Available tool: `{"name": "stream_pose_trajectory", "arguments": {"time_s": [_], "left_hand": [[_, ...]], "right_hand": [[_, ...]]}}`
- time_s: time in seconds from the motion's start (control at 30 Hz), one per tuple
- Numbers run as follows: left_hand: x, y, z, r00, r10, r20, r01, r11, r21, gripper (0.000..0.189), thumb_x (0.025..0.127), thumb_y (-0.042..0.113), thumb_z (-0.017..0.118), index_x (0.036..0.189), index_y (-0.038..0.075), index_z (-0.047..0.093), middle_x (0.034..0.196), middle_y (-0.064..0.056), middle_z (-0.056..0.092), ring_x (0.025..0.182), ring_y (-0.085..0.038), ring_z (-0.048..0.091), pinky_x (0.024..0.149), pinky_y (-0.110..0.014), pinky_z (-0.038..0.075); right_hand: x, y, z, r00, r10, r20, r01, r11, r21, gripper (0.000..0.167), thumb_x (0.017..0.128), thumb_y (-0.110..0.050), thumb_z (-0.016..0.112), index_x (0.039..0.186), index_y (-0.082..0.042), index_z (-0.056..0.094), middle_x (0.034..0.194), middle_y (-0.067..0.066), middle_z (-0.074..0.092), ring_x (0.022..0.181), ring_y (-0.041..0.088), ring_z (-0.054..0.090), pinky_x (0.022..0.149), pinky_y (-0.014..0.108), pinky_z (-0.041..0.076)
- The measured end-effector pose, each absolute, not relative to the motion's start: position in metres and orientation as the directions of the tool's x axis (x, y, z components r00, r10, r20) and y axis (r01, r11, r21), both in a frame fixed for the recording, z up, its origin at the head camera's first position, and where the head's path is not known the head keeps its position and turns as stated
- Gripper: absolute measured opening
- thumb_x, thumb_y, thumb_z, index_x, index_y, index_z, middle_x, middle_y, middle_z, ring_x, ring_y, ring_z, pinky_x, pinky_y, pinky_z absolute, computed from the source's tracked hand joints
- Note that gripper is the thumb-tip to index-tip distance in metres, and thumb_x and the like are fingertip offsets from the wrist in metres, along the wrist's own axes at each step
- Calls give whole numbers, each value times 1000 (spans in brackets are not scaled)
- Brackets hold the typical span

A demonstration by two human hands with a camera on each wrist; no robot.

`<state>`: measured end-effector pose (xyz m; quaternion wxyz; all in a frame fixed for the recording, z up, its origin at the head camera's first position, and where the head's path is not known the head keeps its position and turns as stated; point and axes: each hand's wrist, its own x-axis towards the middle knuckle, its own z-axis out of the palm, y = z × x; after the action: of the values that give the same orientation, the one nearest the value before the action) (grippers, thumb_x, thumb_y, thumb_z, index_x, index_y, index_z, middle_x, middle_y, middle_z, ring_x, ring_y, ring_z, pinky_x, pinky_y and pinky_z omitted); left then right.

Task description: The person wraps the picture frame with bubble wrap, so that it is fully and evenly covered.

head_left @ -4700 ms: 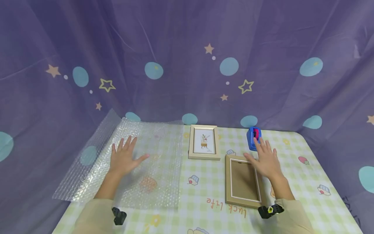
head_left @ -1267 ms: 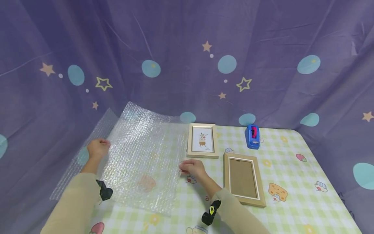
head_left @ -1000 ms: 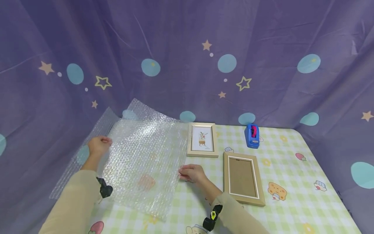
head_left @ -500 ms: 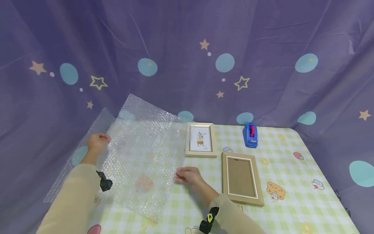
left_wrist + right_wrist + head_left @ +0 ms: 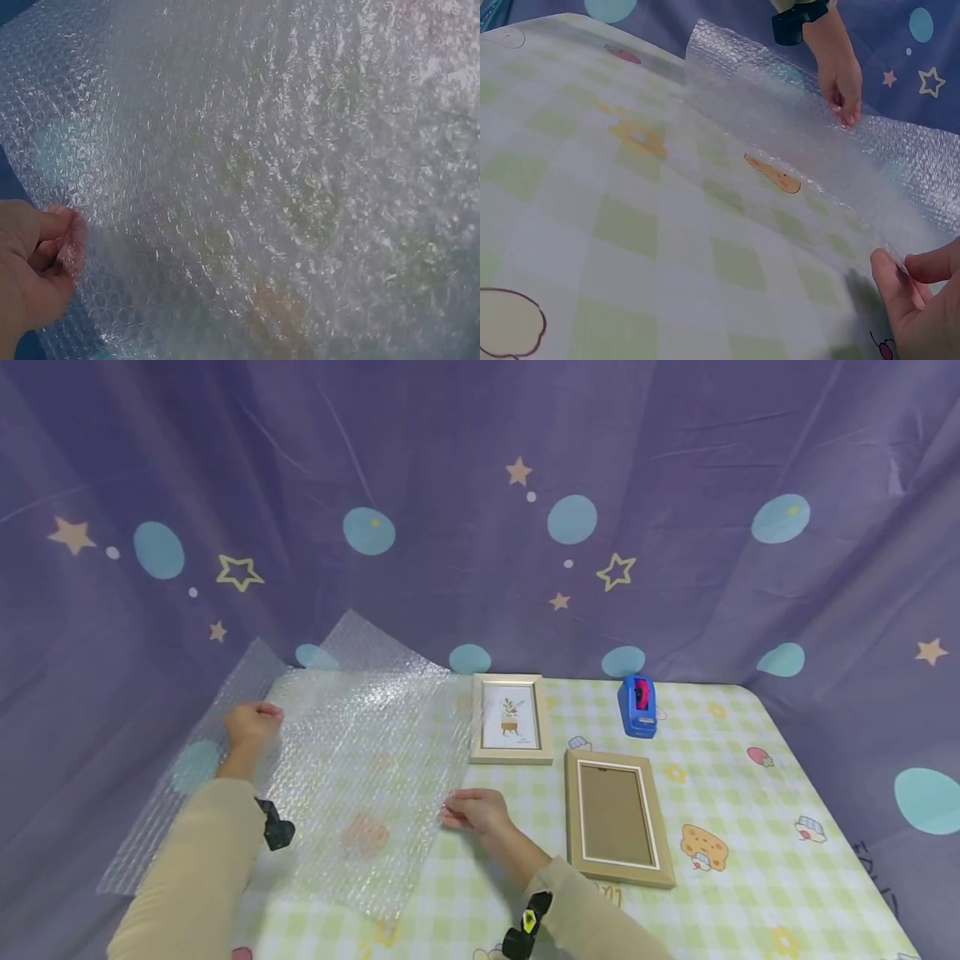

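A clear sheet of bubble wrap (image 5: 360, 743) stretches between my two hands over the left side of the table. My left hand (image 5: 251, 727) pinches its left edge; in the left wrist view the fingertips (image 5: 71, 221) close on the film. On the opposite edge my right hand (image 5: 480, 817) holds the sheet between thumb and fingers, as the right wrist view also shows, with the near edge raised above the cloth. The sheet's far corner stands up against the curtain. Another flap of the wrap spreads out to the left, behind the left forearm.
Right of the wrap lies a picture frame (image 5: 512, 720) with a plant print. A second frame (image 5: 618, 818) lies nearer, brown backing visible. Behind it sits a blue tape dispenser (image 5: 638, 706). A purple curtain (image 5: 465, 468) hangs behind the checked tablecloth (image 5: 750, 810).
Both hands went from spread open over the table to pinching the bubble wrap's edges. The sheet was lifted and turned, its near corner shifting left. Frames and tape dispenser stayed put.
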<state>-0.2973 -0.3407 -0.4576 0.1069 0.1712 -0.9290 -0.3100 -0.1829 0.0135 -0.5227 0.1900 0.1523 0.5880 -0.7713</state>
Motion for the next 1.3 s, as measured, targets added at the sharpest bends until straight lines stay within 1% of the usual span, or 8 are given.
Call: {"name": "stream_pose_trajectory", "arguments": {"time_s": [0.07, 0.27, 0.5, 0.6, 0.7, 0.8, 1.0, 1.3], "left_hand": [[-298, -340, -460, -919, -383, 96, -251, 755, 606, 20, 84, 6, 59, 93, -11, 65, 82, -26, 66, 75, -35, 59, 65, -32, 42], [-300, -341, -465, -922, -382, 67, -267, 751, 604, 22, 85, 6, 57, 97, -11, 64, 89, -25, 68, 62, -16, 56, 67, -32, 44], [-299, -343, -470, -922, -387, 29, -285, 727, 625, 25, 83, 1, 56, 104, -10, 63, 106, -30, 65, 86, -38, 62, 64, -27, 43], [-297, -344, -473, -927, -372, 42, -269, 739, 618, 29, 81, -1, 55, 108, -11, 62, 110, -31, 64, 97, -43, 61, 73, -36, 49], [-296, -344, -474, -931, -360, 51, -258, 752, 607, 32, 83, 1, 56, 112, -11, 61, 113, -33, 62, 103, -45, 58, 88, -47, 48], [-293, -343, -473, -934, -354, 46, -259, 760, 596, 35, 84, 4, 57, 115, -11, 59, 116, -33, 60, 107, -46, 56, 96, -52, 45], [-284, -336, -466, -941, -338, 17, -271, 784, 559, 40, 88, 10, 56, 122, -11, 57, 123, -33, 58, 113, -47, 55, 98, -53, 46], [-275, -321, -459, -964, -257, 72, -180, 825, 536, 41, 91, 14, 55, 126, -9, 55, 128, -33, 55, 118, -48, 53, 103, -56, 41]], "right_hand": [[-184, 13, -523, -879, -109, -464, 476, -227, -849, 27, 85, 9, 62, 110, 20, 60, 74, 7, 71, 64, 10, 68, 70, 31, 62], [-185, 13, -523, -872, -103, -479, 489, -217, -845, 27, 86, 8, 61, 111, 18, 60, 81, 13, 72, 67, 11, 70, 72, 30, 62], [-185, 11, -524, -862, -99, -498, 506, -231, -831, 28, 87, 8, 61, 113, 18, 59, 75, 7, 69, 65, 9, 67, 72, 29, 62], [-186, 10, -524, -863, -100, -496, 504, -242, -829, 29, 87, 8, 60, 113, 19, 59, 72, 5, 67, 64, 9, 66, 71, 29, 62], [-186, 11, -523, -864, -102, -494, 502, -254, -826, 29, 87, 9, 60, 114, 20, 58, 73, 6, 67, 64, 9, 67, 72, 29, 62], [-186, 13, -522, -863, -103, -495, 504, -258, -825, 29, 88, 8, 59, 115, 19, 58, 74, 7, 68, 65, 10, 68, 73, 30, 62], [-187, 21, -520, -854, -102, -510, 518, -260, -815, 32, 88, 5, 60, 117, 18, 57, 70, 5, 68, 65, 11, 68, 72, 29, 62], [-189, 45, -512, -855, -82, -512, 518, -149, -842, 32, 90, -6, 63, 117, 11, 61, 81, 7, 74, 68, 9, 69, 64, 21, 60]]}}
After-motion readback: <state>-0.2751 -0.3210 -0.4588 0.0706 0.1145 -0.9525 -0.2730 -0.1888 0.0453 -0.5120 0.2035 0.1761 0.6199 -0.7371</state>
